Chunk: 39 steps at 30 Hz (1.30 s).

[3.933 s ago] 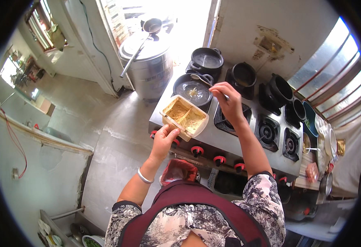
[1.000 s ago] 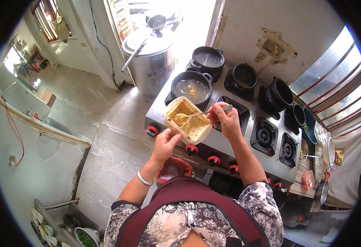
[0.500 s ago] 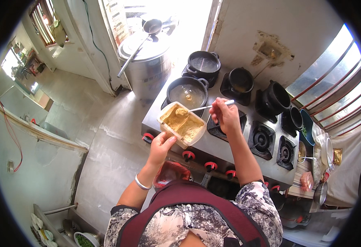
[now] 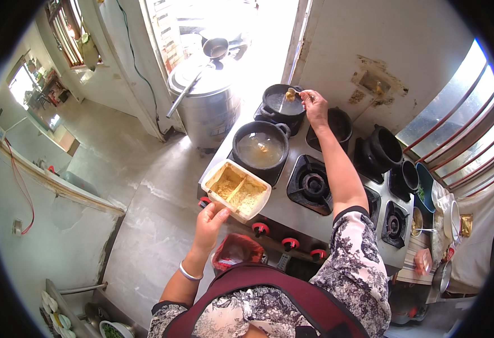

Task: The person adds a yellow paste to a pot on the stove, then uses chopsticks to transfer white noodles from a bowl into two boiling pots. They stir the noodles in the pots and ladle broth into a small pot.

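My left hand [image 4: 209, 225] grips the near edge of a white two-compartment container [image 4: 237, 190], which holds yellowish powder on both sides of a divider. Stretched out to the far burner, my right hand [image 4: 315, 107] is closed on a spoon [image 4: 293, 92] carrying a brownish-yellow lump. That spoon is above the far black pot [image 4: 270, 103], which has liquid in it. Nearer stands another black pot [image 4: 248, 147] of cloudy liquid, with a yellowish clump in its middle. The container is just in front of this nearer pot.
More black pots [image 4: 385, 147] stand along the steel stove [image 4: 280, 194], beside bare burners [image 4: 314, 183]. Red knobs [image 4: 260, 229] line its front. A large metal drum [image 4: 210, 112] with a long-handled ladle [image 4: 186, 93] on top is at the left. A red-lined bin [image 4: 233, 250] sits below.
My right hand has moved from the container to above the far pot, lifting out a spoonful. My left hand and the container have shifted slightly left and toward me.
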Each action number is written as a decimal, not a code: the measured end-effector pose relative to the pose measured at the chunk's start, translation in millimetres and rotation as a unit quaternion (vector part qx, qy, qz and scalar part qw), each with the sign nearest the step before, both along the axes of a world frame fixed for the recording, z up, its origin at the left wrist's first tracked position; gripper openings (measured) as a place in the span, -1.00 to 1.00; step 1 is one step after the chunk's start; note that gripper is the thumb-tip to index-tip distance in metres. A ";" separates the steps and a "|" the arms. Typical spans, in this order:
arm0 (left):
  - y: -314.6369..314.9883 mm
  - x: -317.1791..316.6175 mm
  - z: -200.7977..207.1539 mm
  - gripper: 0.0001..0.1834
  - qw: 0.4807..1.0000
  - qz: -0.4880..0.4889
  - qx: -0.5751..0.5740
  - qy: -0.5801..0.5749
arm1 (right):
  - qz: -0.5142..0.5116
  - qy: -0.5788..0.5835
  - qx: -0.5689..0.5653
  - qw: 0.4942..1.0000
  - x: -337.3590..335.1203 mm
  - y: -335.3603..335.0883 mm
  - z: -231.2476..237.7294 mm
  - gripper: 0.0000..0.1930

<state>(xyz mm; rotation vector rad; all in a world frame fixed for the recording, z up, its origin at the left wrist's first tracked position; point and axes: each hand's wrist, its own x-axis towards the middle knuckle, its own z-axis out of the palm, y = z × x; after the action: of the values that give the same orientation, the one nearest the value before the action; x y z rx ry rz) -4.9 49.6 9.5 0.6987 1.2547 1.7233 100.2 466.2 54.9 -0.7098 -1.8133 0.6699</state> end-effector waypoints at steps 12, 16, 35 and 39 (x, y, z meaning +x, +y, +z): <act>6.3 0.4 3.6 -0.80 1.000 0.021 -0.008 0.018 | 0.286 0.049 -0.110 0.951 76.2 -170.8 72.1 -0.84; 10.1 5.1 3.5 -0.81 0.997 0.026 0.017 0.066 | 0.322 -0.119 0.029 0.939 77.2 -222.8 53.3 -0.98; 12.8 6.7 -1.2 -0.83 0.996 0.030 0.009 0.083 | 0.255 0.086 -0.386 0.883 88.7 -233.8 11.5 -0.71; 16.9 6.4 -4.8 -0.83 0.998 0.030 -0.009 0.056 | 0.245 0.122 -0.414 0.868 86.9 -226.5 9.5 -0.73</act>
<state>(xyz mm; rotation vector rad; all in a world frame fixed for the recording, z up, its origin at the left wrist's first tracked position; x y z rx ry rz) 1.5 66.5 4.7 0.7629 1.3806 1.7391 187.2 239.8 64.4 -0.6502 -1.4236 1.8590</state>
